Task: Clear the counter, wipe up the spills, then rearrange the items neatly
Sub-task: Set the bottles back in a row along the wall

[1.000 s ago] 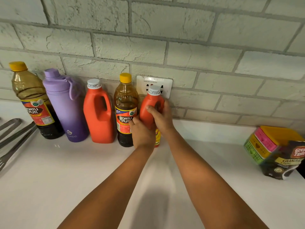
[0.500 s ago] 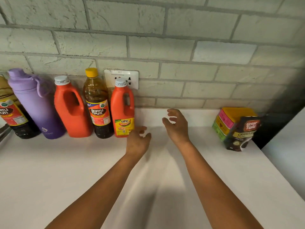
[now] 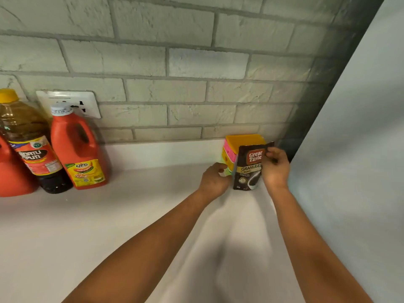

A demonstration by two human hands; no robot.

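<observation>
A dark coffee granules pouch (image 3: 248,171) stands at the back right of the white counter (image 3: 109,226), leaning against a colourful box with a yellow lid (image 3: 242,141). My right hand (image 3: 275,167) pinches the pouch's top right corner. My left hand (image 3: 215,178) is closed on the box's lower left corner. At the left stand an orange UFC bottle (image 3: 80,149), a brown bottle with a yellow cap (image 3: 28,141) and part of another orange jug (image 3: 8,171).
A grey brick wall (image 3: 185,84) runs behind the counter, with a white power socket (image 3: 67,101) behind the bottles. A pale panel (image 3: 354,149) closes off the right side next to a dark corner gap.
Both hands moved right, from the orange bottle to the pouch and box, and took hold of them. The view swung right, so the purple flask dropped out of sight.
</observation>
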